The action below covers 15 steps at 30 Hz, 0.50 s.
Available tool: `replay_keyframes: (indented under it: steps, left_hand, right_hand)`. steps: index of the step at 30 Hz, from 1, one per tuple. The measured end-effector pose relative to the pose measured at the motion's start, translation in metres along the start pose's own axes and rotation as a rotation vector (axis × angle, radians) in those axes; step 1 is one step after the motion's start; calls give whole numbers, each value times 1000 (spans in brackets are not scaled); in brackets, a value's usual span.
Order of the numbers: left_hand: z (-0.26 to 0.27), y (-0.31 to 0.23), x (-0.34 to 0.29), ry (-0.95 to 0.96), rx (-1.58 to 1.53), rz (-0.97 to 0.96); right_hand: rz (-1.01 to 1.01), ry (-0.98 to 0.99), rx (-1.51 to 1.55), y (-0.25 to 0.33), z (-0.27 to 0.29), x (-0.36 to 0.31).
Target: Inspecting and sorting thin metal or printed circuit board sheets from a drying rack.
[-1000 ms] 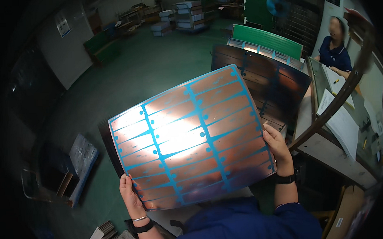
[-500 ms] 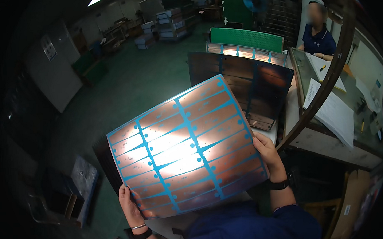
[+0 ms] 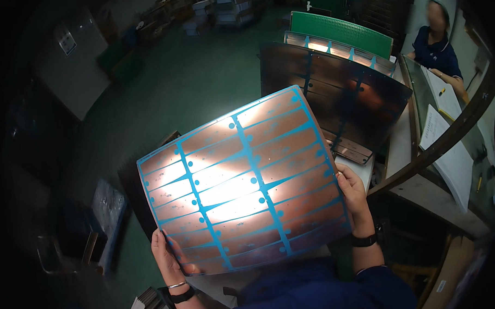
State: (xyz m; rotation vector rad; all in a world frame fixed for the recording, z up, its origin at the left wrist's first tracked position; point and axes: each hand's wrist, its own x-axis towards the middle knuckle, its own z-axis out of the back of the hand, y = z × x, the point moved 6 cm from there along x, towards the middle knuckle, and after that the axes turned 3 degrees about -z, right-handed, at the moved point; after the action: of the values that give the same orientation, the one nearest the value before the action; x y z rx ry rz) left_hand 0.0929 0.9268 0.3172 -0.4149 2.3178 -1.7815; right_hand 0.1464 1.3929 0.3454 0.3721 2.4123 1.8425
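A large copper-coloured panel (image 3: 291, 153) with blue lines and dots is held up in front of me, tilted with its right side higher. Bright light reflects off its middle. My left hand (image 3: 165, 258) is closed on its lower left edge, and my right hand (image 3: 353, 190) grips the right edge, thumb on the front. The fingers behind the panel are hidden. Just beyond its upper right corner stands a darker copper panel (image 3: 333, 102) with similar blue lines, leaning upright, with more copper-and-blue panels (image 3: 336, 49) behind it.
A green perforated board (image 3: 341, 35) stands behind the panels. To the right, a glass-topped desk (image 3: 414, 89) bears papers (image 3: 449, 153), beside a dark curved bar (image 3: 438, 148). A co-worker (image 3: 437, 50) is at the desk. Stacked boxes (image 3: 234, 8) stand far off on the green floor.
My view has turned slightly left and down, so the desk and standing panels sit farther right. Both hands keep hold of the panel, whose tilt has changed only a little.
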Motion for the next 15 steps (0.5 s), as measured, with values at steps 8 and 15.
replay_keyframes:
  steps: [8, 15]
  left_hand:
    - [26, -39, 33, 179, -139, -338]
    - [28, -45, 85, 1057, -657, 28]
  right_hand:
    - [252, -16, -19, 23, -13, 22]
    - [306, 105, 245, -27, -11, 68]
